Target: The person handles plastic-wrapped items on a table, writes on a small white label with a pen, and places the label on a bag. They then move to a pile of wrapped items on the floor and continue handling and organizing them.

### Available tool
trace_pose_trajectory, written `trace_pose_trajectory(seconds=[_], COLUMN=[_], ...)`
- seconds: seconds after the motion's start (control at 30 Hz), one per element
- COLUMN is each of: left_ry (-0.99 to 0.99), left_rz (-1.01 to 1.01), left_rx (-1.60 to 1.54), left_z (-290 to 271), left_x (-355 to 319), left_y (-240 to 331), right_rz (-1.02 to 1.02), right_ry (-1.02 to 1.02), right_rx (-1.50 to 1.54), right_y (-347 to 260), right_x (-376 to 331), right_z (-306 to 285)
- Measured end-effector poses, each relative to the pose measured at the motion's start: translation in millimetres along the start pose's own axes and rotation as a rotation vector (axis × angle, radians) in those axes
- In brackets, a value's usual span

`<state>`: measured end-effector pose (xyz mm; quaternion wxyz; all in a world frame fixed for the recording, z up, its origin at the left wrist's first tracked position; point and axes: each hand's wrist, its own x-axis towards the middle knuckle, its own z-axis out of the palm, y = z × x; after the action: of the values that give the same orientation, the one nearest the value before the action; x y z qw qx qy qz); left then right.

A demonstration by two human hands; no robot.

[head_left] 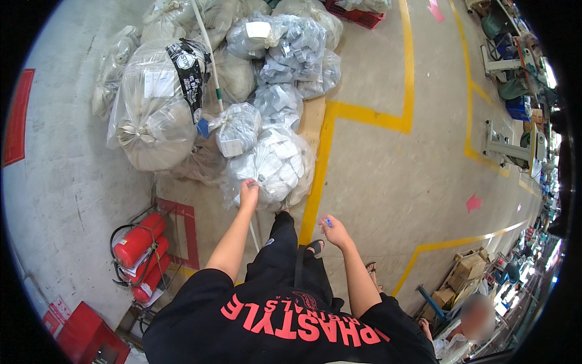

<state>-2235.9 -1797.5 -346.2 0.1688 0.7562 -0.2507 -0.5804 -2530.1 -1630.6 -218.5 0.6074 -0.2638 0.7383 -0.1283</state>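
Observation:
My left hand reaches forward, its fingers closed on the gathered plastic of a clear plastic bag filled with white pieces. In front of my body, to the right of that bag, my right hand is held in the air. Its fingers are closed round a small blue item, too small to name its kind. A smaller clear bag with a tied neck leans against the far side of the gripped one. To the left stands a large stuffed bag with a paper sheet on it.
More filled bags are heaped beyond, with a long pole among them. Red fire extinguishers stand at the wall on my left. Yellow lines mark the floor. Boxes and another person are at the right.

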Motion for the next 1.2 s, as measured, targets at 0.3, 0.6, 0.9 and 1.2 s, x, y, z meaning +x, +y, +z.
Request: trace_pose_trajectory(seconds=[0.3,0.6,0.9,1.2], left_ry=[-0.086,0.068,0.313,0.512], left_rz=[-0.098,-0.007,0.581,0.984], left_rx=[0.069,0.715,0.708,0.904], left_z=[0,14,43,156], left_x=[-5,-21,9,134], left_y=[8,43,169,382], right_rz=[0.429,0.216,0.149,-0.058], right_ry=[0.041,0.046,-0.045,0.064], right_rx=[-0.112,-0.575,-0.901,-0.916], right_y=[82,45,-19,-41], right_x=[-35,1,70,127], right_z=[-52,-55,-58,-149])
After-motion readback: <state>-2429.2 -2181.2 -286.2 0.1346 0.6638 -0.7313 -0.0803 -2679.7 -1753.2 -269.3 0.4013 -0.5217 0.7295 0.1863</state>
